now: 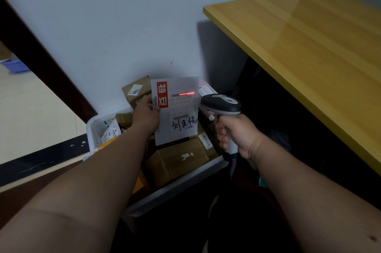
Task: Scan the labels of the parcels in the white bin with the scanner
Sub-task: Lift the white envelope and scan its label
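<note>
My left hand (146, 114) holds a flat white parcel (179, 112) upright by its left edge, above the white bin (97, 127). Its label carries a red block, barcodes and black handwriting. A red scan line falls on the upper barcode (181, 94). My right hand (237, 133) grips the handle of the grey and black scanner (221, 104), whose head points at the parcel from the right. Several brown cardboard boxes (177, 160) and other parcels fill the bin below.
A yellow wooden table (309, 46) juts out at the right, with dark space beneath it. A pale wall stands behind the bin. A dark door frame (41, 56) runs diagonally at the left, with a blue crate (15, 66) beyond it.
</note>
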